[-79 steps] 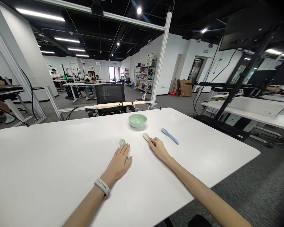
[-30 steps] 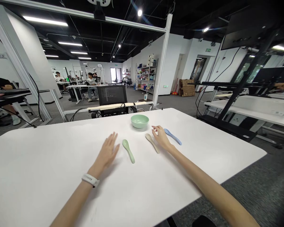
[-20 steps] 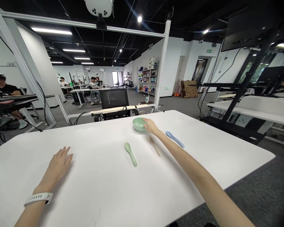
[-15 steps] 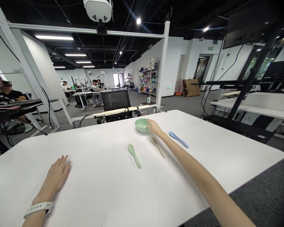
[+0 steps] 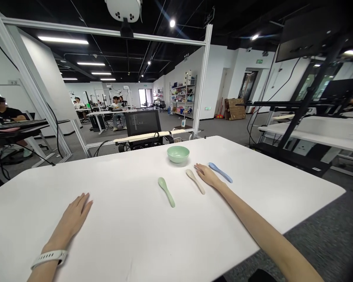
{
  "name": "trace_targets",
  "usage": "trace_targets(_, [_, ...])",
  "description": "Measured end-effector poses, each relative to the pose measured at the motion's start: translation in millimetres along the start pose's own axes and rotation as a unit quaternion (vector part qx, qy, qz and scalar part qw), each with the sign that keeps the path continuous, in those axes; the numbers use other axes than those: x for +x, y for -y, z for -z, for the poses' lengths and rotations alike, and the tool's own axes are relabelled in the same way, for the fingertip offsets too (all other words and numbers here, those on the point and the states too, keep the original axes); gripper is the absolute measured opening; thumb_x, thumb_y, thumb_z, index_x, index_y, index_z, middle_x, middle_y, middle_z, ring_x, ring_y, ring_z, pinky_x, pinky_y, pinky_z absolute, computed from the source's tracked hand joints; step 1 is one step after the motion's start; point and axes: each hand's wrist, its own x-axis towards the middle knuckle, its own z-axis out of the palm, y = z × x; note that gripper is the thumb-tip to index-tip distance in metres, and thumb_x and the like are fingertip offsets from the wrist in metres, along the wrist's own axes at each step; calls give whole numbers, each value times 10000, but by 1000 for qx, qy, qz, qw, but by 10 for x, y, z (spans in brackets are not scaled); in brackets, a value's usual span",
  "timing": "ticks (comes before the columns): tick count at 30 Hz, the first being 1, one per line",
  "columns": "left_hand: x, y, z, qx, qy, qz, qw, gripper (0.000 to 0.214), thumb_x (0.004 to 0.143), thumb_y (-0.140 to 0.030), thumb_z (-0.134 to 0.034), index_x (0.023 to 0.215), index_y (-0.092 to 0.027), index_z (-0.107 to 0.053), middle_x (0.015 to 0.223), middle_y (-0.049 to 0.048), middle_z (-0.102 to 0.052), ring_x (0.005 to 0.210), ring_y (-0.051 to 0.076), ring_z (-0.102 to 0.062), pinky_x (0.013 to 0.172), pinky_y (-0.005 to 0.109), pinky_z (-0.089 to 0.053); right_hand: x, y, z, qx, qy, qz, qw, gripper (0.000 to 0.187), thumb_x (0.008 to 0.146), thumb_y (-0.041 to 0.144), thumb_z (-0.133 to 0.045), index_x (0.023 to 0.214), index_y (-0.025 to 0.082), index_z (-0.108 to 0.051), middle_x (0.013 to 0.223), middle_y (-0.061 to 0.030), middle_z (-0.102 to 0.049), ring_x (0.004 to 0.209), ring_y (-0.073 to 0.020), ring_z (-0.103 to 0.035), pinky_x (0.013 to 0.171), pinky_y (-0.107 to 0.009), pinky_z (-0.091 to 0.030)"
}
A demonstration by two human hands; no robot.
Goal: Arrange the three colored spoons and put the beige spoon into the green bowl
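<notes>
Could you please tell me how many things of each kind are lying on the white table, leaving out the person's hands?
Spoons: 3 (pale green spoon, beige spoon, blue spoon)
Bowls: 1 (pale green bowl)
Total: 4

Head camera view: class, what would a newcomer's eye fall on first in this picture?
The pale green bowl stands out first, near the far edge of the white table, with a green spoon, a beige spoon and a blue spoon in front of it. The right hand lies open between the last two, while the left hand, with a white wristband, rests well off to the left.
</notes>
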Motion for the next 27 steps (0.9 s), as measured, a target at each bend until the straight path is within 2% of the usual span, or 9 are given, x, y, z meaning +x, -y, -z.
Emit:
trace_targets(6, [55,73,-58,5,-11,2,1000,740,909,-553,-299,1432,-121,-595,1532,162,-608,1455,326,-531,1228,510,-411,-2,109,55,19,22,-12,1000,425,991,222,-456,1276,131,-758,1436,-164,-668,1420,-287,-568,1219,-476,-409])
trace_targets(10, [59,67,-81,-4,-11,-1,1000,797,900,-565,-274,1435,-62,-584,1529,204,-599,1464,339,-519,1240,504,-395,-13,120,64,10,28,-14,999,442,995,220,-447,1292,86,-746,1455,-198,-644,1434,-290,-552,1227,-460,-400])
trace_targets(16, [90,152,-163,16,4,0,1000,819,911,-560,-241,1455,-33,-553,1565,205,-561,1490,348,-490,1247,491,-375,-22,85,23,17,22,-13,1000,430,1009,232,-450,1307,136,-745,1454,-160,-654,1428,-282,-560,1223,-479,-404])
trace_targets(27, [139,237,-225,24,-12,0,1000,734,855,-520,-304,1374,-103,-612,1493,162,-641,1444,339,-545,1206,501,-425,-16,88,27,22,20,-11,999,417,1000,224,-461,1286,148,-756,1445,-153,-664,1435,-280,-552,1223,-478,-409])
